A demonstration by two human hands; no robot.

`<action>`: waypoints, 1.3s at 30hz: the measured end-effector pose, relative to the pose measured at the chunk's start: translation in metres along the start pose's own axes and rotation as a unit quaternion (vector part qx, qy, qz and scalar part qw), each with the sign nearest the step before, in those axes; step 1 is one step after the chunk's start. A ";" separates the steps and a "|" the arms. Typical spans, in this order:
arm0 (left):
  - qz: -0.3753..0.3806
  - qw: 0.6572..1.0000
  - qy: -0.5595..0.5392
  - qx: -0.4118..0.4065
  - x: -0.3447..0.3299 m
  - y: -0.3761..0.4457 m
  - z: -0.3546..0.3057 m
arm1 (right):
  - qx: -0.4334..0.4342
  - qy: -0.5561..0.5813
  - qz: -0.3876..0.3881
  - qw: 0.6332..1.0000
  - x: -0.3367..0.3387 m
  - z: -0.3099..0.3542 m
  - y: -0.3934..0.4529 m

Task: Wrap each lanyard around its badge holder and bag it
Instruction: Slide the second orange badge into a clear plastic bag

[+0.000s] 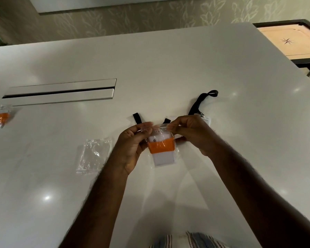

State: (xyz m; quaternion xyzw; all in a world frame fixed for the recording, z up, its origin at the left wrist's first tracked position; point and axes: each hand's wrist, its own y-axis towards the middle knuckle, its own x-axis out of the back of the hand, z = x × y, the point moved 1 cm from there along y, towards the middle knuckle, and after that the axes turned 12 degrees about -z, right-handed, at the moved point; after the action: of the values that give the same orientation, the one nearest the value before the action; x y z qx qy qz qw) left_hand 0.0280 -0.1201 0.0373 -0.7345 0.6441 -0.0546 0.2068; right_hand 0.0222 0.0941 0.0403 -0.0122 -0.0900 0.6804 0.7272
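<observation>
Pinching the clear bag (pixel 162 140) mouth with left hand (pixel 132 142) and right hand (pixel 191 133), each grip clamped on its rim, we should press evenly along the seal, keeping the orange-wrapped badge holder (pixel 161 151) low.

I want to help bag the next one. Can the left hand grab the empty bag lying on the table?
Probably yes, but not right away. The empty bag lies flat beside the left hand with nothing between them; that hand is busy pinching the filled bag with the right hand.

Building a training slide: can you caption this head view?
Both hands pinch the top of a clear bag holding an orange-wrapped badge holder.
</observation>
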 end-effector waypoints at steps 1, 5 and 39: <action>0.005 1.000 0.001 0.003 0.001 -0.001 -0.001 | 0.000 -0.005 0.002 1.000 0.001 -0.002 0.000; 0.020 1.000 -0.002 0.018 0.000 -0.004 -0.002 | -0.019 0.017 0.017 1.000 0.002 -0.004 -0.003; -0.091 0.992 0.055 -0.063 0.224 0.044 -0.070 | -0.026 0.122 0.048 0.991 -0.242 0.030 0.038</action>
State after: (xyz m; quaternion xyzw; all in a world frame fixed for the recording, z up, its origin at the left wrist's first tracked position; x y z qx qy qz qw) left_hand -0.0002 -0.3570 0.0431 -0.7974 0.5871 -0.0732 0.1186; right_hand -0.0342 -0.1459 0.0370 -0.1180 -0.0173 0.7055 0.6986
